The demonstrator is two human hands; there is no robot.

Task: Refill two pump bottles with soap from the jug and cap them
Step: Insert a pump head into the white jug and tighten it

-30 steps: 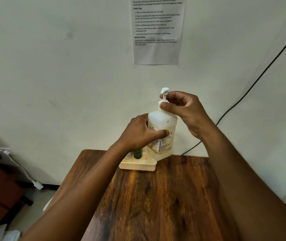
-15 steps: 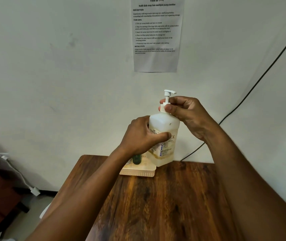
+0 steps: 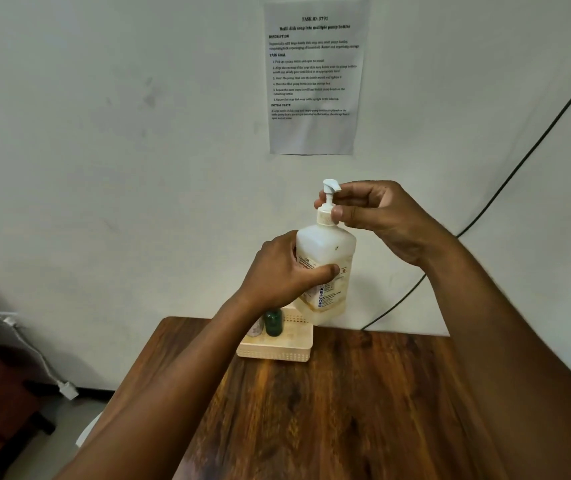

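Note:
A translucent white pump bottle (image 3: pixel 332 247) with a printed label and yellowish liquid in its lower part is held in the air above the table's far edge. My left hand (image 3: pixel 286 271) is wrapped around its body. My right hand (image 3: pixel 381 220) pinches the white pump cap's collar (image 3: pixel 325 218) between thumb and fingers, and the pump nozzle (image 3: pixel 331 186) sticks up above. Below, a cream plastic basket (image 3: pixel 277 351) holds a small dark green bottle (image 3: pixel 273 322) and another bottle mostly hidden behind my left wrist.
The wooden table (image 3: pixel 346 410) stands against a white wall with a printed task sheet (image 3: pixel 315 74). A black cable (image 3: pixel 485 209) runs down the wall on the right. A white power adapter and cord (image 3: pixel 65 389) lie on the floor at left.
The pump nozzle has turned under my right hand's fingers, pointing a different way in each frame. The view has tilted up slightly; both hands stay on the bottle.

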